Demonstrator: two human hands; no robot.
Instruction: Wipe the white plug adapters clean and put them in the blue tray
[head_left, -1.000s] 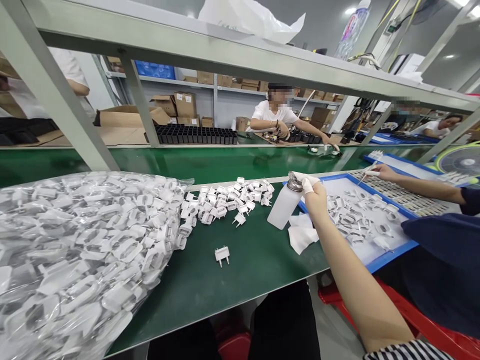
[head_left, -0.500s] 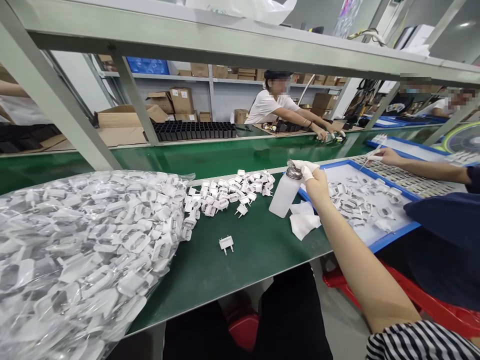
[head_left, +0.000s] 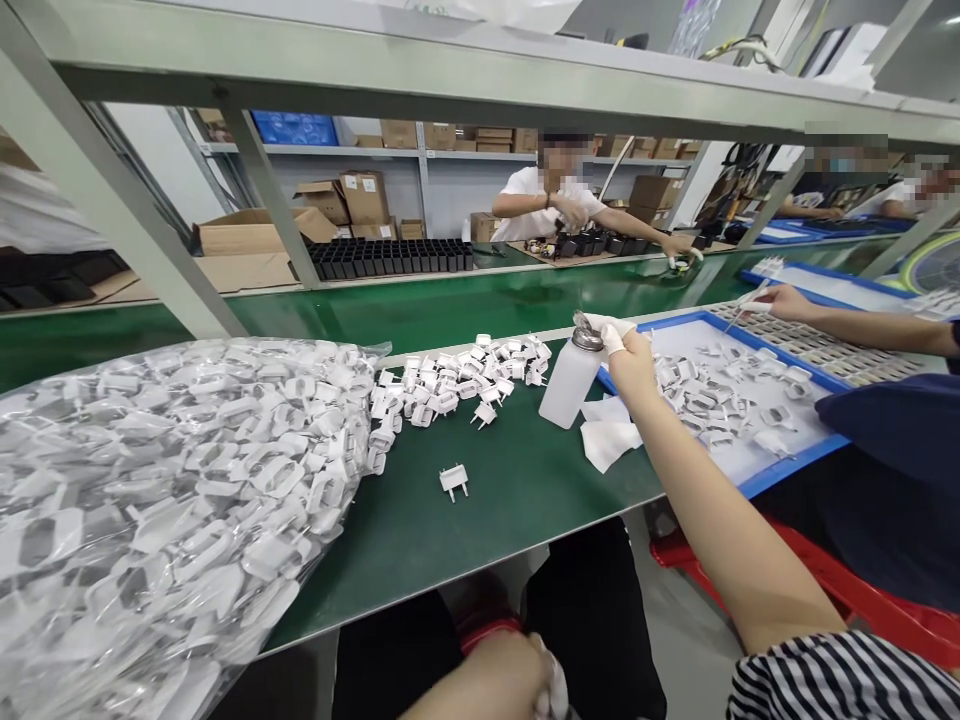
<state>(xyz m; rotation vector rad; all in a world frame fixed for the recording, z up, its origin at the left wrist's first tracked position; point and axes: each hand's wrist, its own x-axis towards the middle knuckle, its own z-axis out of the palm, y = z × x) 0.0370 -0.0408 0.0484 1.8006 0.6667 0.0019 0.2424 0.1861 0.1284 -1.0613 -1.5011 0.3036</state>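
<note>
My right hand (head_left: 632, 358) reaches out over the green bench (head_left: 517, 500). Its fingertips wear white covers and press a white wipe (head_left: 604, 327) onto the metal top of a translucent plastic bottle (head_left: 566, 390), which stands upright. My left hand (head_left: 487, 682) shows only at the bottom edge, above my lap, with something white at its fingertips; its fingers are mostly hidden. A single white plug adapter (head_left: 454, 481) lies alone on the bench. Behind it sits a loose pile of the same adapters (head_left: 465, 380).
A large clear bag of adapters (head_left: 165, 480) fills the left. Folded white wipes (head_left: 609, 440) lie beside the bottle. A blue tray (head_left: 795, 465) with adapters sits at the right, where a co-worker's hand (head_left: 780, 300) works. A green conveyor (head_left: 450, 310) runs behind; another person sits beyond.
My left hand has come into view at the bottom edge. The view has shifted slightly; my right hand stays on the bottle top.
</note>
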